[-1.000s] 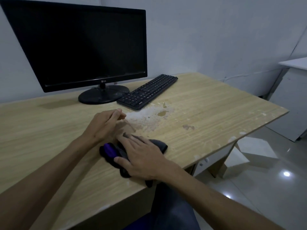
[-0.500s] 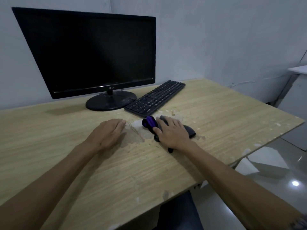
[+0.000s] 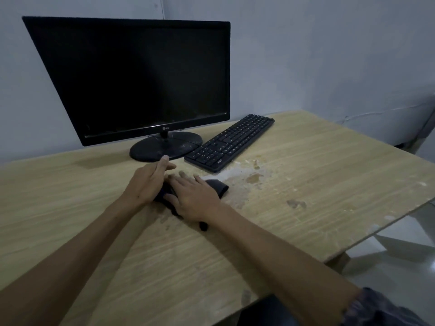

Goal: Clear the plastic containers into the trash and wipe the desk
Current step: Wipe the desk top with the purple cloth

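Observation:
A dark cloth (image 3: 217, 186) lies on the wooden desk (image 3: 317, 184), mostly covered by my right hand (image 3: 195, 196), which presses flat on it with fingers spread. My left hand (image 3: 150, 182) rests on the desk just left of the cloth, fingers relaxed and touching the cloth's left edge. A whitish, brown-flecked stain (image 3: 249, 182) spreads on the desk right of the cloth. No plastic containers are in view.
A black monitor (image 3: 141, 78) on a round stand (image 3: 164, 148) stands at the back. A black keyboard (image 3: 229, 142) lies angled beside it, close to the stain. The desk's right edge (image 3: 376, 234) drops to a shiny floor.
My right hand has slid the cloth leftward from beside the keyboard up against my left hand. The cloth's purple part is now hidden. The view has moved closer.

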A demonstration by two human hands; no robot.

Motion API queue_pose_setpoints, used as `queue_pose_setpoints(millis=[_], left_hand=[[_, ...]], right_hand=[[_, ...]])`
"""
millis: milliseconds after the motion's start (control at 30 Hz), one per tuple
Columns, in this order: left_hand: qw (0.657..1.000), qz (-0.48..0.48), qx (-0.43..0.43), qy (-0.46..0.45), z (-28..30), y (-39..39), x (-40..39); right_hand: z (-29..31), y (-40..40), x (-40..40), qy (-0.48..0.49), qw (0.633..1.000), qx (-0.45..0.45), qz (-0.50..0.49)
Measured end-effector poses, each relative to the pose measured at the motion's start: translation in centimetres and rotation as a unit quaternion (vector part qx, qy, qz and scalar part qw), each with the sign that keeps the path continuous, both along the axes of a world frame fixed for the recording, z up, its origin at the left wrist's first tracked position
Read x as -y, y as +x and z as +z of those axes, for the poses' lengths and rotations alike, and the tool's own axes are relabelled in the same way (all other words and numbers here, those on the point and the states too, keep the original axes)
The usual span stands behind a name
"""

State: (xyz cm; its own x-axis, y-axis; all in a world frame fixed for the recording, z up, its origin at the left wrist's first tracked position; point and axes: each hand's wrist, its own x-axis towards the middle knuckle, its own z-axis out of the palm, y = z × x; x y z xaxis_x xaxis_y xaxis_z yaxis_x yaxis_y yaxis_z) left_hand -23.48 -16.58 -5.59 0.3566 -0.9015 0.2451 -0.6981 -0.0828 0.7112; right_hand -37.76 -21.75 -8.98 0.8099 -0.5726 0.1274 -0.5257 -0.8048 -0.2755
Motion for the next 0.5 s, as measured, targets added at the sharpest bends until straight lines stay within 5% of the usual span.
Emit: queue_pose_setpoints(millis=[233, 500], left_hand=[[0.988, -0.045, 0.146, 0.017, 1.0, 0.6, -2.6], [0.985, -0.064, 0.157, 0.024, 1.3, 0.1, -1.6]], right_hand=[[0.6, 5.1, 5.8, 0.01, 1.0, 0.0, -0.017], [0.6, -2.9, 2.6, 0.001, 1.0, -0.005, 0.017]])
